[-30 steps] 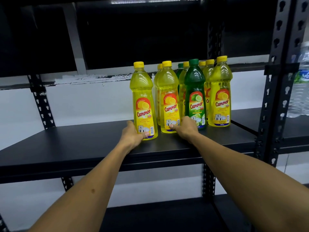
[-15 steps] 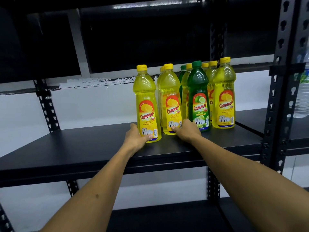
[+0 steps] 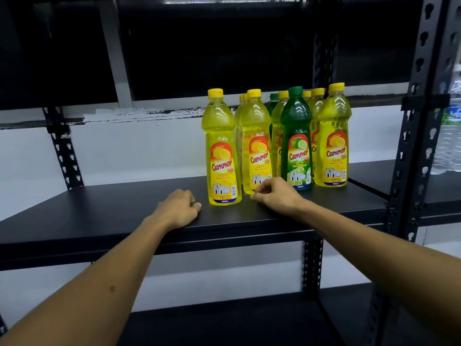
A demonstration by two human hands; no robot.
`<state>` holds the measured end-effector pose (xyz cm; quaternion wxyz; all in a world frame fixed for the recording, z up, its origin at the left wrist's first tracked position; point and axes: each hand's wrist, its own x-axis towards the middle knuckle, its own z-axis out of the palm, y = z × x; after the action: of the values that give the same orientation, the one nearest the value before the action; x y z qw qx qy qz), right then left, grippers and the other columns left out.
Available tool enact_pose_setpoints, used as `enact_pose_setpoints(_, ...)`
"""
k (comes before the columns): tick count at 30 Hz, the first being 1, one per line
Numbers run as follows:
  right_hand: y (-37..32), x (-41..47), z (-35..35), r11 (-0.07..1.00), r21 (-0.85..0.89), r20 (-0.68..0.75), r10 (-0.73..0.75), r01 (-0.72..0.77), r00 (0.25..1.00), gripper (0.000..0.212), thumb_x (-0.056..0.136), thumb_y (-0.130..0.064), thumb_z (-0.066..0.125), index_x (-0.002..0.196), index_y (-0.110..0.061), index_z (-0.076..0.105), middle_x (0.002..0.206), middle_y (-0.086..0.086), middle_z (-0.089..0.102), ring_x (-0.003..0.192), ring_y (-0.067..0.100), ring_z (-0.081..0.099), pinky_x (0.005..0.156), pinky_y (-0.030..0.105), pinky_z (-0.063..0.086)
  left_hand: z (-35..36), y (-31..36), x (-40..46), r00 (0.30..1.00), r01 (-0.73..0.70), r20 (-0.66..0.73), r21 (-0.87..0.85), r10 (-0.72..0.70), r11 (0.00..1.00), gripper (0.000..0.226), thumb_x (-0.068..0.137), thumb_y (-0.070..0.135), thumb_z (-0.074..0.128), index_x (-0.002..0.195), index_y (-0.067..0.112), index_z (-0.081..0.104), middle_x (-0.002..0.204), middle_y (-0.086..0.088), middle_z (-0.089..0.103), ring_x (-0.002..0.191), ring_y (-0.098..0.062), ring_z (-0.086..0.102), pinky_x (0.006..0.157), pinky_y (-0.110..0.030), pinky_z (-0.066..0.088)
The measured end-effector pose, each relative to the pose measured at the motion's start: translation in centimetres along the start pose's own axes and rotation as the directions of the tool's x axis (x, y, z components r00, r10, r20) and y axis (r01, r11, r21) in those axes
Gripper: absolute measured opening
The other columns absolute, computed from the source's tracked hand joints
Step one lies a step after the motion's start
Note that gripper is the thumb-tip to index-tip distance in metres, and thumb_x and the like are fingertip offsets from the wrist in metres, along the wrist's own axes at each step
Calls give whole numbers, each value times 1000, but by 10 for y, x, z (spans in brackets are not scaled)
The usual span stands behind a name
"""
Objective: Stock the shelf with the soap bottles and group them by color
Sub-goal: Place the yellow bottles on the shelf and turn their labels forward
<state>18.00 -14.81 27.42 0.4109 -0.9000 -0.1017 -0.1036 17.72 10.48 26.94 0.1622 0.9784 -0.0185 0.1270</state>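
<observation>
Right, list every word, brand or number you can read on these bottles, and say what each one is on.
"Cammer": red label of the leftmost yellow plastic soap bottle, also on the other front bottles.
"LEMON": below the brand on that same bottle.
"LIME": label of the dark green plastic soap bottle, below "Cammer".
Fine print, barcodes and volume figures on all labels: too small to read.
Clear water bottle at far right: its label is cut off and blurred, unreadable.

The scene is being viewed by a single head-worn camera, facing forward and slightly downward, close to the black shelf (image 3: 104, 211); bottles (image 3: 277, 146) are being framed toward one o'clock.
</observation>
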Motion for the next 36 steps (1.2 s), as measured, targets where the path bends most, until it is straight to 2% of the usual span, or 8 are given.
enact_pose_setpoints(3,-16,0,8,994,89,62,58,-63,996,67,82,-38,76,136,-9,50,128,8,58,116,23,56,100,37,47,-8,-22,3,997,69,40,45,-71,997,39,95,48,46,108,13,58,111,-6,60,101,-23,55,98,-47,43)
enact_pose_setpoints(5,-28,3,20,988,133,77,70,-79,995,78,81,-39,77,142,-9,39,136,8,52,123,25,51,102,37,44,-8,-27,6,990,104,91,87,-112,991,45,95,56,41,117,19,51,118,-2,58,110,-23,53,102,-49,39)
enact_pose_setpoints(8,-42,10,44,986,159,-13,48,-46,999,69,79,-35,79,133,-14,42,132,6,56,117,22,53,95,35,43,-4,-27,14,982,125,120,139,-142,982,51,94,59,34,125,20,47,130,-4,54,121,-26,49,106,-55,30)
enact_pose_setpoints(11,-48,24,63,992,104,-121,88,-75,989,59,80,-31,78,123,-11,43,126,9,59,115,28,56,91,38,46,-1,-31,26,980,126,132,157,-148,979,56,93,61,32,130,21,45,137,-5,50,127,-27,45,107,-57,27)
enact_pose_setpoints(18,-50,71,90,988,-38,-179,140,-149,974,61,87,-32,71,132,-4,41,132,16,56,121,34,54,94,40,46,7,-45,57,987,103,104,162,-121,981,65,86,69,33,128,21,49,135,-7,51,129,-27,42,104,-56,31)
enact_pose_setpoints(24,-43,120,107,988,-15,-192,146,-151,971,65,90,-29,69,137,-1,35,137,17,51,125,35,51,98,40,45,13,-54,84,999,21,-32,197,-14,980,59,89,63,37,119,15,55,127,-9,55,122,-26,46,104,-49,35)
enact_pose_setpoints(30,-32,171,120,983,81,-202,178,-165,963,59,86,-27,73,133,-5,45,131,12,57,119,29,56,93,37,48,20,-66,107,996,28,76,124,-38,992,54,90,62,34,119,20,52,129,-6,54,119,-26,49,105,-49,35)
enact_pose_setpoints(36,-25,200,123,969,188,-249,203,-158,947,55,82,-20,78,130,-6,53,129,13,60,117,30,58,93,36,48,24,-69,111,997,14,72,146,-25,989,58,91,63,33,126,20,50,133,-6,53,122,-27,48,104,-48,35)
